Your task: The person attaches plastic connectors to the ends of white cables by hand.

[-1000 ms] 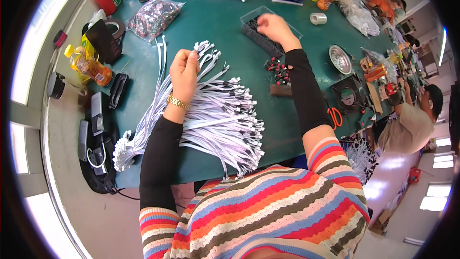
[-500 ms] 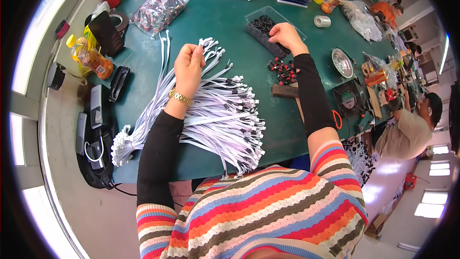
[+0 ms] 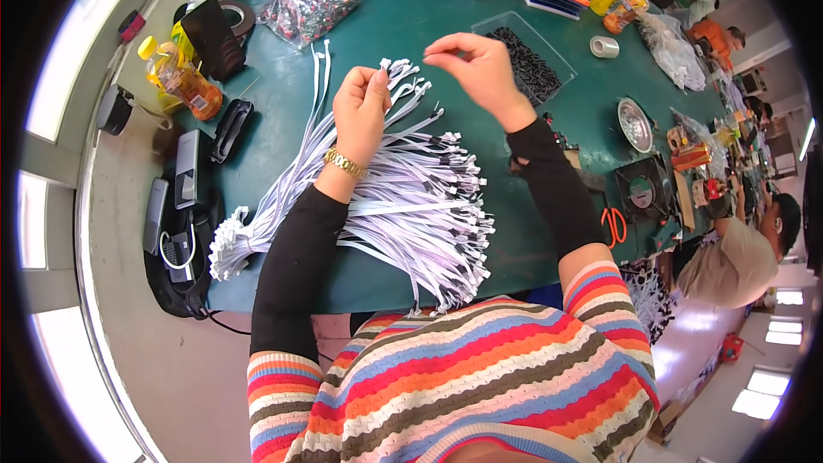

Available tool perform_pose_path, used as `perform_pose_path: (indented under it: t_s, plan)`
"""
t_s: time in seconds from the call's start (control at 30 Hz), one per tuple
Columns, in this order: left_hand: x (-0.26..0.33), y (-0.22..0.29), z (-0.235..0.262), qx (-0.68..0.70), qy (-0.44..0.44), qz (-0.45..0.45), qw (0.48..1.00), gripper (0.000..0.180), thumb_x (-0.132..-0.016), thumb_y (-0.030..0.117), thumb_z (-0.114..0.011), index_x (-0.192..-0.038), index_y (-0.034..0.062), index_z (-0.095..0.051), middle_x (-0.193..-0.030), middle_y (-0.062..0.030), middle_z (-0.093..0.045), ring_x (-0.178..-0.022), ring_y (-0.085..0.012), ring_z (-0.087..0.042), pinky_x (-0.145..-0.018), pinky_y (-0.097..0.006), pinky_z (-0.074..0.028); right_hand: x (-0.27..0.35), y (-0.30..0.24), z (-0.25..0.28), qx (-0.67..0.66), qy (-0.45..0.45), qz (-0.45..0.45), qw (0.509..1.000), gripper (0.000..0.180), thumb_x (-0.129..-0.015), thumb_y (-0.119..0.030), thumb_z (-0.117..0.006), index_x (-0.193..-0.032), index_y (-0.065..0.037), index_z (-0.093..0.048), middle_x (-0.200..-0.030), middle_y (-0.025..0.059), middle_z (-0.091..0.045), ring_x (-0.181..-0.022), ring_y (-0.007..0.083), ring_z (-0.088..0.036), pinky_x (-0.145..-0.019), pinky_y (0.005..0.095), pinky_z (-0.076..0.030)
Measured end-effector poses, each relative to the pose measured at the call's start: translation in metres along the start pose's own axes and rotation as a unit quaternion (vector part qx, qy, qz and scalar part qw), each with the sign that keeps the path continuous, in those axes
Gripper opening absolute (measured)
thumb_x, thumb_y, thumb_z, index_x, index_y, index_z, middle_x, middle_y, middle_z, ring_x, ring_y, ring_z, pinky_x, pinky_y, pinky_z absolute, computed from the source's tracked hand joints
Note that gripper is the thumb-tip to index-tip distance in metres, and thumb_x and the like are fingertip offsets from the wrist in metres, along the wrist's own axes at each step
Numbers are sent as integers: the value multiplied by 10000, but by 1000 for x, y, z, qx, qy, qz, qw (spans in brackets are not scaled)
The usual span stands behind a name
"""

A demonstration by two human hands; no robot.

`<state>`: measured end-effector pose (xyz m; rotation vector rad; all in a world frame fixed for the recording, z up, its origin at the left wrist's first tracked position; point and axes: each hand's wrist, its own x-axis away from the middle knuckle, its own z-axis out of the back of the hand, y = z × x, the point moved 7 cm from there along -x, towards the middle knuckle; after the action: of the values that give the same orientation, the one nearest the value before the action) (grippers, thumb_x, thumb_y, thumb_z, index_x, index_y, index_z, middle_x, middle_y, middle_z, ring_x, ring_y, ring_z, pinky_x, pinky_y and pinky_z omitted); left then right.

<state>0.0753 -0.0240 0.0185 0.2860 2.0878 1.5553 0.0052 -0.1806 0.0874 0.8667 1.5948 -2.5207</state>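
Left hand (image 3: 360, 111) fingers clamped on white cable ends (image 3: 403, 86) (fanned bundle), right hand (image 3: 480, 69) fingertips pinched together above.

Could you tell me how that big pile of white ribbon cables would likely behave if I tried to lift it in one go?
The cables would probably flop: the strips are thin, flat and already bend and fan out loosely on the table. Being unbundled, they would likely slide apart and spill from a grab. The left hand holds a few pinched near their connector ends, which suggests single strips are light.

left hand (image 3: 360, 111) grips white cables (image 3: 403, 206); right hand (image 3: 480, 69) raised, pinching
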Motion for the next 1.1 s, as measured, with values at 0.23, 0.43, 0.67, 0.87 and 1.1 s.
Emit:
perform_pose_path:
  t_s: [0.23, 0.43, 0.67, 0.87, 1.1]
  plan:
    - [-3, 0, 1, 50, 12, 13, 999, 206, -940, 189, -527, -780, 62, -503, -604, 34, -498, -517, -23, -402, -463, -181, -306, 5, -12, -33, -147, -11, -13, 989, 104, -825, -46, -654, -915, 3, -670, -833, 32, -665, -696, 67, -580, -613, 187, -460]
    - [-3, 0, 2, 62, 14, 27, 998, 208, -941, 199, -525, -785, 63, -505, -606, 33, -503, -518, -23, -401, -467, -179, -305, 6, -22, -32, -15, 4, 71, 997, 87, -810, -47, -669, -883, -1, -675, -805, 39, -658, -680, 64, -575, -588, 192, -453]
    - [-3, 0, -1, 71, 7, 24, 997, 212, -935, 220, -540, -797, 63, -506, -608, 31, -510, -513, -21, -414, -457, -176, -302, 6, -26, -39, 98, -24, 120, 988, 100, -781, -62, -700, -862, -9, -680, -792, 41, -663, -656, 61, -568, -559, 194, -445]
    - [1, -6, -3, 78, -2, 68, 995, 222, -943, 197, -515, -763, 73, -475, -597, 20, -502, -492, -24, -407, -432, -175, -290, 7, -5, -43, 25, -53, 1, 998, 123, -760, -66, -724, -857, -14, -669, -797, 23, -661, -668, 46, -570, -572, 183, -450]
    - [0, -7, -6, 68, -36, 25, 997, 267, -943, 169, -490, -699, 77, -431, -580, 12, -481, -496, -41, -394, -451, -200, -302, 8, 13, -50, -174, -88, -61, 979, 108, -793, -25, -688, -880, 16, -637, -818, 34, -644, -728, 70, -586, -654, 195, -474]
